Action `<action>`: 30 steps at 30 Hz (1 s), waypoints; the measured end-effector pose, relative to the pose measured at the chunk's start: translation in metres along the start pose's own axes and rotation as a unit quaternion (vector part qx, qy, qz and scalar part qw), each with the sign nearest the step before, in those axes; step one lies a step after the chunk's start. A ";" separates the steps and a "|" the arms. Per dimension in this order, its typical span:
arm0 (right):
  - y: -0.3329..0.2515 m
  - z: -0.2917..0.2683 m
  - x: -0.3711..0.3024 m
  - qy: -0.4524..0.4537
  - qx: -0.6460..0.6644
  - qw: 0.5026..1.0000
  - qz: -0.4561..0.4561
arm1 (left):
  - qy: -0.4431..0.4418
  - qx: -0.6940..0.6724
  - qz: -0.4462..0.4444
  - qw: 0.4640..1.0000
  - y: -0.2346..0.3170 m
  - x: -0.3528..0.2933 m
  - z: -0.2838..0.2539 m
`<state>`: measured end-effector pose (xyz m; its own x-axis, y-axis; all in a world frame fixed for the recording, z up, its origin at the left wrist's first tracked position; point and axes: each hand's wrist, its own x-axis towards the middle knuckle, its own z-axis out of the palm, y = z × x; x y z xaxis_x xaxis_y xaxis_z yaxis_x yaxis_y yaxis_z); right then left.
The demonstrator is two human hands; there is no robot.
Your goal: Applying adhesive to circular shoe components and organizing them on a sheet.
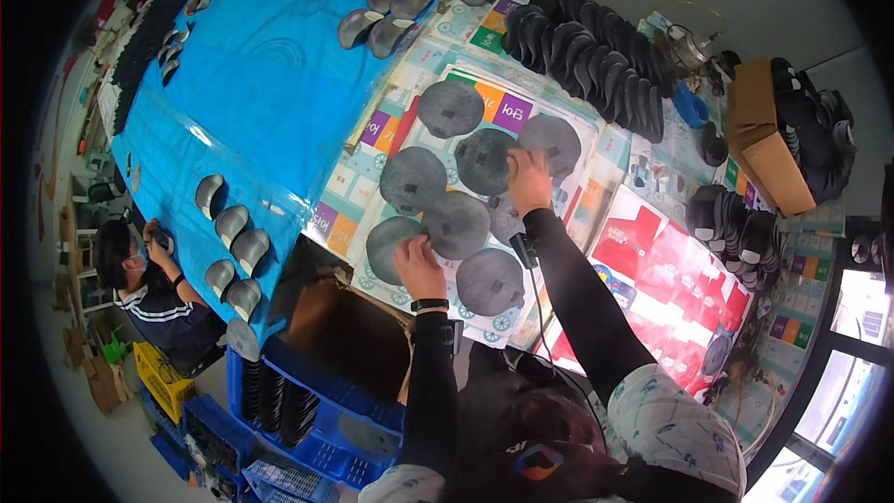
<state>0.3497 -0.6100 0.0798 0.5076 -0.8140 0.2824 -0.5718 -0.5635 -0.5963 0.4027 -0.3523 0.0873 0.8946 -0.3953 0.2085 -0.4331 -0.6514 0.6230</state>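
Several round, flat dark grey pieces lie spread on a printed sheet in front of me, some overlapping; most carry a small dark square patch. My left hand (419, 267) rests with curled fingers on the right side of a grey disc (384, 247). Beside it is another grey disc (458, 224). My right hand (529, 177) reaches farther out, fingertips drawn together at the edge between a lighter grey disc (551, 140) and a darker disc (484, 158). Whatever either hand pinches is hidden or too small to name. Nearer me lies one more disc (490, 284).
Stacked dark curved pads (596, 61) fill the back right, near a cardboard box (771, 135) of dark pieces. Left is a blue-covered table (279, 65) with curved pads; a person (154, 284) works there. Blue crates (317, 428) and an open carton (345, 326) stand below.
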 end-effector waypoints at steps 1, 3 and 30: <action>-0.003 -0.004 0.001 0.001 -0.016 1.000 -0.013 | 0.000 0.001 0.000 1.000 0.000 0.000 0.000; -0.008 -0.014 0.002 0.002 -0.032 0.999 -0.025 | -0.024 0.007 -0.005 1.000 0.001 0.001 0.000; -0.047 -0.033 -0.089 -0.224 -0.176 0.940 -0.187 | 0.102 -0.149 -0.215 0.960 -0.051 -0.024 -0.031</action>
<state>0.3096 -0.5156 0.1074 0.8915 -0.4519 0.0303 -0.4364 -0.8750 -0.2097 0.4067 -0.2893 0.0739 0.9997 0.0240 0.0087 0.0044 -0.5000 0.8660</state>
